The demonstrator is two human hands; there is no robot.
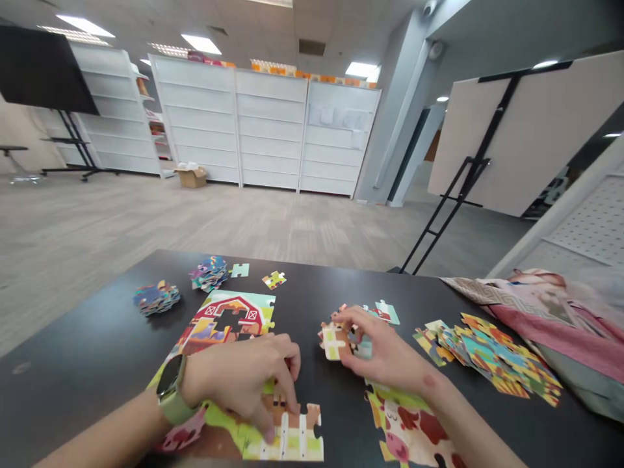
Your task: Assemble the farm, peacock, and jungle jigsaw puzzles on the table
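Note:
My left hand (251,370), with a watch (171,382) on its wrist, rests on the partly joined farm puzzle (260,305). Its thumb and index finger are apart, touching down near the white fence pieces (297,439) at the near edge. A red barn with a gap in its middle shows at the puzzle's far end; my hand and forearm cover much of the rest. My right hand (377,348) pinches a puzzle piece (333,342) with a white fence pattern, above a small pile of loose pieces (387,312). Under my right forearm lies a joined cow section (404,426).
Two stacks of puzzle pieces, one nearer (156,299) and one farther (209,273), stand at the table's far left, with two single pieces beside them. A spread pile (492,354) lies on the right, next to a patterned cloth bag (550,305). Beyond the black table (73,364) stand white shelves.

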